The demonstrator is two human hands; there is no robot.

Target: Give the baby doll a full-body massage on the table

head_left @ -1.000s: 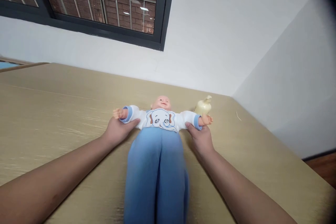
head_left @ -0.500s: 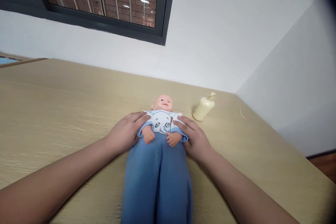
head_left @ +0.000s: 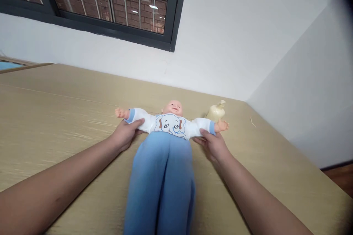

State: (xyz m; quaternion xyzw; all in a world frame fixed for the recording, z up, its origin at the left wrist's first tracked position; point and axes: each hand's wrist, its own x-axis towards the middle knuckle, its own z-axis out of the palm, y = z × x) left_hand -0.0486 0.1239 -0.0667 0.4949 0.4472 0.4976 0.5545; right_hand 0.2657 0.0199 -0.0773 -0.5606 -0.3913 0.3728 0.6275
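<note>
A baby doll [head_left: 170, 125] in a white top with an elephant print and blue trousers [head_left: 161, 176] lies face up, its arms spread to both sides. My left hand [head_left: 127, 132] grips the doll's sleeved arm on the left, thumb on top and the other fingers mostly hidden beneath. On the right, my right hand [head_left: 213, 143] holds the other sleeved arm near the elbow, thumb above and fingers below. The doll's small hands stick out past the blue cuffs.
A cream pump bottle [head_left: 216, 112] stands behind the doll's hand on the right, partly covered by it. The wooden table [head_left: 68, 106] meets a white wall under a barred window. A thin pale strand [head_left: 253, 122] lies at the right.
The doll's arms have swung from resting on its belly to stretched out sideways. Both my hands have moved from its upper arms and sides to grip the sleeves.
</note>
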